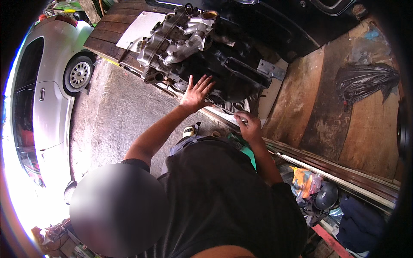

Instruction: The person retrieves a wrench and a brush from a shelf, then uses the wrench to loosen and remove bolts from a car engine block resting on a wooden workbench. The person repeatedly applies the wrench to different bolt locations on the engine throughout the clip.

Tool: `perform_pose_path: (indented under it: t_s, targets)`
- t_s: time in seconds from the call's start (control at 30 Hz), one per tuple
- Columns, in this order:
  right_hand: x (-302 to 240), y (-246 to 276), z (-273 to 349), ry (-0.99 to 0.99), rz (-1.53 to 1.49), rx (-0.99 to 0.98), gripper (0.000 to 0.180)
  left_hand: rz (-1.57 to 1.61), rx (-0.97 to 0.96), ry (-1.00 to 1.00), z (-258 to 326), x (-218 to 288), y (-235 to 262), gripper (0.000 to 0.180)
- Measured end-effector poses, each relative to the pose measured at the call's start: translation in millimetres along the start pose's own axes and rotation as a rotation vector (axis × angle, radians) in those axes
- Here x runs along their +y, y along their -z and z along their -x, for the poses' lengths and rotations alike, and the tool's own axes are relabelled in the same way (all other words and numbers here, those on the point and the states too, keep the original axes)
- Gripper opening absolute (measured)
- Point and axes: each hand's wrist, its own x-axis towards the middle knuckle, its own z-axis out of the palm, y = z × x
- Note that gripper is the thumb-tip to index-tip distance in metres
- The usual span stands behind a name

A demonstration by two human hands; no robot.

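A car engine with a silver intake casting and dark lower parts lies on a wooden surface in front of me. My left hand is spread against the near side of its dark section, fingers stretched out and thumb apart. Just to the right, near the edge of the surface, my right hand is held with its fingers curled together. Whatever is in that pinch, if anything, is too small to make out. Crumpled pale cloth lies under the engine between my hands. A grey metal bracket juts from the engine's right end.
Wooden boards stretch right, with a black plastic bag on them. A black panel stands behind the engine. A silver car is parked at left beyond the concrete floor. A dark helmet lies among clutter at lower right.
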Motion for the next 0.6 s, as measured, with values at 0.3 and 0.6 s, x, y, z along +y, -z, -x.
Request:
perform_pose_path:
  t_s: [0.3, 0.6]
  targets:
    - [3.4, -4.1, 7.0, 0.004, 0.002, 0.010, 0.013, -0.003, 0.051, -0.019, -1.0, 0.7, -2.8, 0.094]
    - [-7.9, -1.3, -31.9, 0.243, 0.142, -0.121, 0.010, -0.008, 0.085, -0.042, 0.1, -2.4, -7.2, 0.093]
